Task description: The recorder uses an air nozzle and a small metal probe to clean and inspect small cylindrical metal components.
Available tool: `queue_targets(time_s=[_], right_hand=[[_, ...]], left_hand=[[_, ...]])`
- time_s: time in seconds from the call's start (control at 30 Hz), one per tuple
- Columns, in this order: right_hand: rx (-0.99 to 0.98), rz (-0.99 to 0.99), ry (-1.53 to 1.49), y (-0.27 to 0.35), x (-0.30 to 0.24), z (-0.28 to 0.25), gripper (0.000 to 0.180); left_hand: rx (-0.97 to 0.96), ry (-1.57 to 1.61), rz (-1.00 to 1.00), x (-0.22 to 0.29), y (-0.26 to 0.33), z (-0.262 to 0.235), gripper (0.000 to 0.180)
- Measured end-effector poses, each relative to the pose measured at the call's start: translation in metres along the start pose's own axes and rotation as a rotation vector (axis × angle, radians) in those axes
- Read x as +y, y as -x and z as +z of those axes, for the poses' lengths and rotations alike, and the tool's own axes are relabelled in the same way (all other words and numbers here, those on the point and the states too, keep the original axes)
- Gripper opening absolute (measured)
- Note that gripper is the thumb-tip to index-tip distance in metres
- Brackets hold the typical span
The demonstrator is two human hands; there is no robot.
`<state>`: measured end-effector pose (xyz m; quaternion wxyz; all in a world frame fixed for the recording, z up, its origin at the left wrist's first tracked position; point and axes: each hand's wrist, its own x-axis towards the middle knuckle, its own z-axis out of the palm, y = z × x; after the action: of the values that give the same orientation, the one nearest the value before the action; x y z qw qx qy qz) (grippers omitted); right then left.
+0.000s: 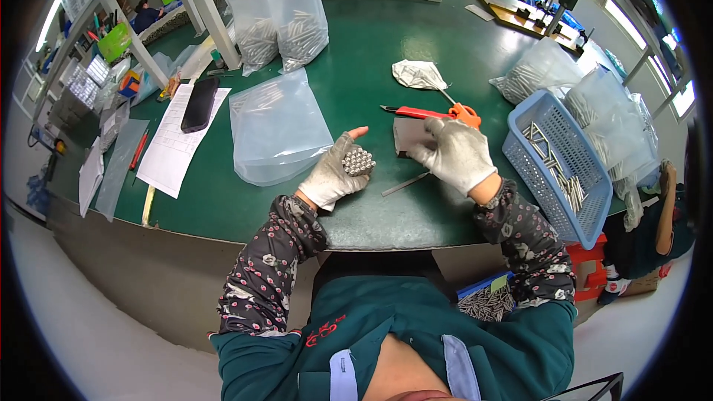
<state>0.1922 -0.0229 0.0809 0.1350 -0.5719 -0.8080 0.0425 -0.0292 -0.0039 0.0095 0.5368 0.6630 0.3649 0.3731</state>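
Note:
My left hand [331, 176], in a white glove with the thumb bare, is closed around a bundle of metal pins [358, 162], their round ends facing up. To its right, my gloved right hand [462, 154] is bent with its fingers curled at the edge of a small grey-brown block [410, 136]. Whatever lies between those fingers is hidden. A thin metal strip [405, 183] lies on the table between the hands. Just beyond the right hand are a red-handled tool [420, 112], orange-handled scissors [466, 113] and a crumpled white cloth [417, 74].
On the right stands a blue basket [600, 215] with loose metal pins, beside filled plastic bags [538, 70]. A flat plastic bag [278, 130] lies left; full bags [301, 26] stand behind it. A phone [200, 105] rests on paper [165, 156]. Below the table edge sits a bin of pins [486, 303].

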Motion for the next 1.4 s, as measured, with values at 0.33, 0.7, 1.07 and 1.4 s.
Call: queue_targets(time_s=[0.33,0.7,1.07,1.4], right_hand=[[-0.076,-0.176,0.23,-0.02,0.021,0.029,0.061],[0.303,-0.249,-0.019,-0.024,-0.011,0.014,0.035],[0.292,-0.401,-0.108,-0.021,-0.031,0.014,0.033],[0.341,-0.312,-0.013,-0.028,-0.03,0.025,0.022]], left_hand=[[-0.024,0.024,0.005,-0.003,-0.002,0.0,0.082],[0.008,0.303,-0.07,-0.004,-0.003,0.003,0.102],[-0.018,0.277,-0.108,-0.009,-0.005,0.0,0.108],[-0.015,0.449,-0.141,0.007,0.0,0.006,0.108]])
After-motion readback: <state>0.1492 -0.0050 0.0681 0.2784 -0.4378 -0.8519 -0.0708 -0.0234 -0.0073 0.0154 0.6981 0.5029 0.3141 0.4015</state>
